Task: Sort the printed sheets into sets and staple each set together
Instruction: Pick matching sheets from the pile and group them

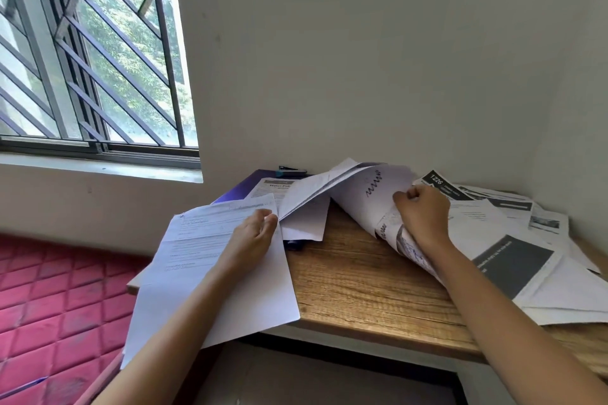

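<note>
Head view. My L hand (pixel 253 233) lies on a printed sheet (pixel 204 260) overhanging the bench (pixel 362 276) at its left edge. My R hand (pixel 422 212) grips a curled sheaf (pixel 365 194), w/ a loose pile (pixel 533 260) at right. Stapler (pixel 292 170) by the wall, at the far edge of a purple folder (pixel 237 189).

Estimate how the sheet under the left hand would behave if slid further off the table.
The sheet would probably flop, since much of it overhangs the table edge with nothing under it. It looks thin and light, so it would likely slide easily on the wood. It could drop to the floor once the left hand lifts.
</note>
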`<state>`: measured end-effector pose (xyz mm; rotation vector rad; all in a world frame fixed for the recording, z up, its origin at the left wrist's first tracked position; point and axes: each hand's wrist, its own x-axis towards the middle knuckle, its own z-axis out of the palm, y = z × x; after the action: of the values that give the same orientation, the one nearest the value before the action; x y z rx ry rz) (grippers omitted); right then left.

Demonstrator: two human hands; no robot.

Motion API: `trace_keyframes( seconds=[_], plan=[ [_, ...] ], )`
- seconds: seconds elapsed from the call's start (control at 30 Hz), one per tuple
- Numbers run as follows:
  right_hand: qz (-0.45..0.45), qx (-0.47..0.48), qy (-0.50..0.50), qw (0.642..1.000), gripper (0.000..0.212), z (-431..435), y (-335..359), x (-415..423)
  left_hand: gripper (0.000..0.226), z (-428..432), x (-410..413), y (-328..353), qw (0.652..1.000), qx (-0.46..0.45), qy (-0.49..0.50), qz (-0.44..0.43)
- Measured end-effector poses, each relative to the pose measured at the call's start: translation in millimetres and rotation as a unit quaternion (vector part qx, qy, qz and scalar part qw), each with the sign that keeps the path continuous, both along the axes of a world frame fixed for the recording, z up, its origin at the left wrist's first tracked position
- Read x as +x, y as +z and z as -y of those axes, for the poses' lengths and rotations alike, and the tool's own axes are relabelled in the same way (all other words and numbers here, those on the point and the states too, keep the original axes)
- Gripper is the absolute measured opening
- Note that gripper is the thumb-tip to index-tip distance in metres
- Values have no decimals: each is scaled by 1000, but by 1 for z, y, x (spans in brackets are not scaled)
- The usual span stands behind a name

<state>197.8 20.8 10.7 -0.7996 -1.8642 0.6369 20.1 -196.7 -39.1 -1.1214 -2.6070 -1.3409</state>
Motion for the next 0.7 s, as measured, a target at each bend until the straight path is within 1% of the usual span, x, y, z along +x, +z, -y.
trace_keyframes(
  seconds=[0.1, 0.23, 0.27, 0.33, 0.4, 0.47, 0.53, 0.63, 0.7],
  plan=[
    [-15, -34, -12, 999, 44, -5, 0, 3, 37, -1, -1, 3, 1000, 9, 5, -16],
    [-69, -46, -20, 996, 31, -9, 2, 4, 54, -6, 10, 17, 999, 26, 4, -33],
    [-83, -37, -21, 996, 29, -9, 3, 3, 58, -9, 15, 23, 999, 33, -14, -17],
    [-101, -10, -14, 995, 23, -6, 5, 3, 64, -17, 25, 36, 993, 68, -67, 67],
    [-109, 26, 5, 994, 15, 0, 7, 3, 72, -28, 30, 49, 966, 119, -112, 198],
    [-96, 82, 30, 992, 6, 10, 7, 2, 80, -38, 28, 62, 925, 165, -127, 319],
    [-55, 171, 66, 981, 4, 21, 5, 1, 88, -45, 21, 74, 876, 217, -125, 412],
    [36, 308, 132, 941, 9, 41, -1, 3, 101, -46, 3, 83, 815, 286, -103, 494],
    [95, 386, 165, 903, 22, 53, -8, 3, 104, -42, -12, 84, 793, 307, -94, 518]
  ],
)
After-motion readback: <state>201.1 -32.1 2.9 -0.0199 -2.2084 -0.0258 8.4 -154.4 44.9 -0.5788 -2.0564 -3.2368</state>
